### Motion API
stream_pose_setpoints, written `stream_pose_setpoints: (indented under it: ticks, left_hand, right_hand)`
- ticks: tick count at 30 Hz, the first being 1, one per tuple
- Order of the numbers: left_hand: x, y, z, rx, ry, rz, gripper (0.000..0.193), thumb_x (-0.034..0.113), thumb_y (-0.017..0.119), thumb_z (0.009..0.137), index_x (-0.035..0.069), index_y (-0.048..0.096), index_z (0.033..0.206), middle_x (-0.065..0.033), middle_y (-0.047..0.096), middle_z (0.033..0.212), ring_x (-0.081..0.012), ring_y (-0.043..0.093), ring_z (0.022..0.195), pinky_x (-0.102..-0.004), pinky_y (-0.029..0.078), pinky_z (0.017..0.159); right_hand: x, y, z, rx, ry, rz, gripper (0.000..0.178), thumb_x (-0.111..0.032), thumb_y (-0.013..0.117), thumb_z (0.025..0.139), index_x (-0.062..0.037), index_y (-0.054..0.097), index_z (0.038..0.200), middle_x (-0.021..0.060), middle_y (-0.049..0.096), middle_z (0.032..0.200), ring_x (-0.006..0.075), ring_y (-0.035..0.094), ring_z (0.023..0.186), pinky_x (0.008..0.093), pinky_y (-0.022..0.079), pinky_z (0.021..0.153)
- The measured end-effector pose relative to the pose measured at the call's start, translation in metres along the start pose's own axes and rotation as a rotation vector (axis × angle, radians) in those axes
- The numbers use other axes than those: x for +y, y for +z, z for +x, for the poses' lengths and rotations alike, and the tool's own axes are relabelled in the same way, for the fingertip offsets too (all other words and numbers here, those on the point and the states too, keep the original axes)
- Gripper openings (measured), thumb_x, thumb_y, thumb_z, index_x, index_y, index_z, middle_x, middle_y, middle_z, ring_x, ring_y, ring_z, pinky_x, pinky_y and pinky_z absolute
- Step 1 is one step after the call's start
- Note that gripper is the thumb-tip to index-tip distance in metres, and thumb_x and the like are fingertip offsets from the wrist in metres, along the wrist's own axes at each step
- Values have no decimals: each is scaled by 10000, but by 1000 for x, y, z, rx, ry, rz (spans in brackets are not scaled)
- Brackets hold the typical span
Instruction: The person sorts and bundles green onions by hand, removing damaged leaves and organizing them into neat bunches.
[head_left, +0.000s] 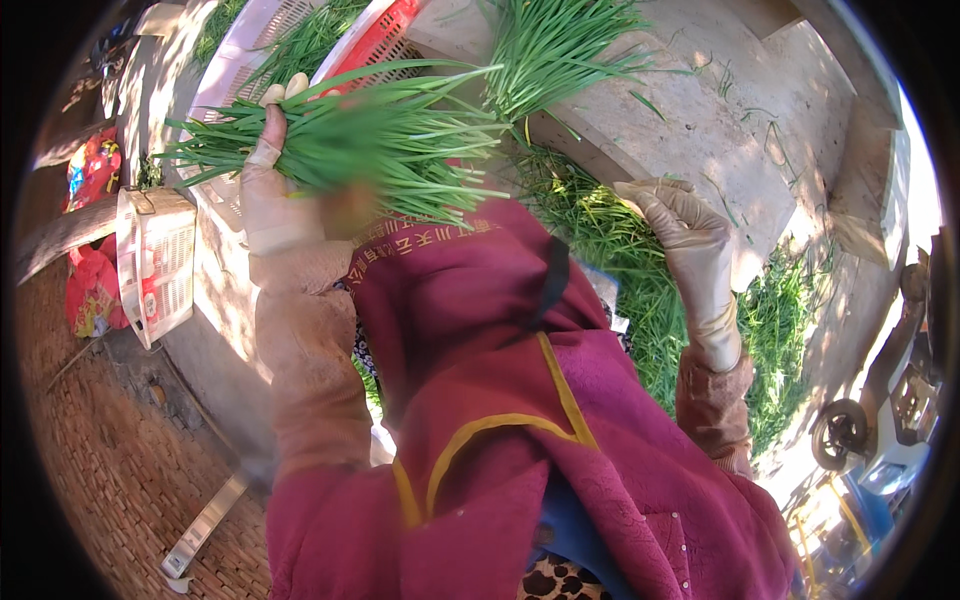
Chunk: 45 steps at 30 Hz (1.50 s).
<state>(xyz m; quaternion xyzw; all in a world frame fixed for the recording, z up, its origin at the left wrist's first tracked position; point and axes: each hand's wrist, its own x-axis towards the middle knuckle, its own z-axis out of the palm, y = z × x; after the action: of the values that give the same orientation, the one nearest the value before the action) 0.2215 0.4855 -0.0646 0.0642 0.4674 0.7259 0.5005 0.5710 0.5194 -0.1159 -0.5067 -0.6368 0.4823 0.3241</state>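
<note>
A thick bunch of long green chives [430, 130] is held up by my left hand [270, 185], which wears a pale glove and grips the bunch near its left end. The blades fan out to the right above my maroon apron [470, 290]. Part of the bunch is blurred. Off to the right, my right hand [682, 220], also in a pale glove, has its fingers curled and pinched together. What they hold, if anything, cannot be made out. Beyond my hands, another bunch of chives [555, 60] lies on a grey slab [700, 110].
Loose green trimmings [655, 340] are heaped below my right hand. A pale plastic basket [225, 75] with chives stands at the far left, beside a red-lined basket [375, 40]. Further left are a white basket [155, 265] and a red bag [92, 290]. A wheel [838, 435] shows at lower right.
</note>
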Motion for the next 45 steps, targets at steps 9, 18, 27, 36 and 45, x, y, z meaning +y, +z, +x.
stream_pose_setpoints:
  ticks: [9, 18, 27, 36, 45]
  left_hand:
    - [-25, 15, -5, -221, -52, -8, 392, 253, 627, 902, 41, 571, 1227, -154, 630, 1170, -281, 595, 1080, -453, 449, 982]
    - [-31, -7, 7, -346, -216, -253, 330, 205, 585, 926, 69, 575, 1226, -112, 610, 1237, -271, 579, 1128, -476, 446, 1006]
    - [-27, -23, 28, -115, 95, -40, 309, 218, 587, 932, 44, 575, 1187, -109, 589, 1243, -271, 541, 1144, -448, 414, 1018]
    - [-21, -7, 8, -89, 154, 184, 254, 229, 608, 924, 88, 589, 1135, -100, 617, 1200, -222, 599, 1029, -398, 474, 935]
    - [-25, 7, -7, -109, 127, 172, 252, 236, 620, 916, 99, 604, 1127, -113, 617, 1193, -243, 600, 1040, -425, 487, 923]
  right_hand:
    - [-33, 88, 14, -49, -276, -120, 184, -303, 735, 737, -157, 752, 847, 57, 653, 756, 249, 609, 756, 372, 438, 725]
    - [-17, 96, 14, -118, -21, 232, 181, -191, 736, 779, -67, 731, 911, 93, 701, 832, 211, 666, 685, 307, 526, 656]
    - [-13, 59, 5, -639, 250, 1071, 188, -203, 655, 859, -17, 660, 835, 35, 602, 678, 79, 495, 593, 219, 431, 616]
    - [-10, 22, 19, -9, -155, -48, 410, -247, 783, 744, -65, 687, 1099, 92, 667, 792, 181, 607, 723, 299, 502, 719]
    - [-27, 80, 39, 26, -201, 185, 230, -209, 759, 763, -89, 744, 959, 79, 689, 836, 208, 606, 698, 298, 496, 676]
